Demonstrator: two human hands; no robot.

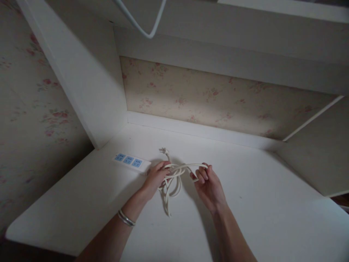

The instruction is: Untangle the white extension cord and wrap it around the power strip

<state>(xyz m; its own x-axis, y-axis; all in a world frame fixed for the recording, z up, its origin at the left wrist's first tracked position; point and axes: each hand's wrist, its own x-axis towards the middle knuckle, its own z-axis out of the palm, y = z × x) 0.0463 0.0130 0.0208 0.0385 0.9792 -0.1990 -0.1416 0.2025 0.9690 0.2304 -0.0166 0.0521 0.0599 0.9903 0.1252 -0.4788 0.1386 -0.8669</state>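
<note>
Currently we have a loosely tangled, cream-coloured flexible cord [178,170] between our two hands, low over a smooth white desktop [234,218]. Our left hand [157,177] grasps the gathered loops, fingers curled around them. Our right hand [209,186] pinches a stretch of the same cord between thumb and bent fingers, holding it out to the right of the tangle. Some loops hang below our left hand; whether they touch the desktop, we cannot tell. Just beyond that hand we see a pale plug with metal prongs [164,150]. A long white plastic power strip with three blue socket panels [132,162] lies on the desktop, its near end just beside our left hand. Our left wrist wears silver-coloured metal bangles [126,217]. Behind the desktop runs floral wallpaper [180,98].
</note>
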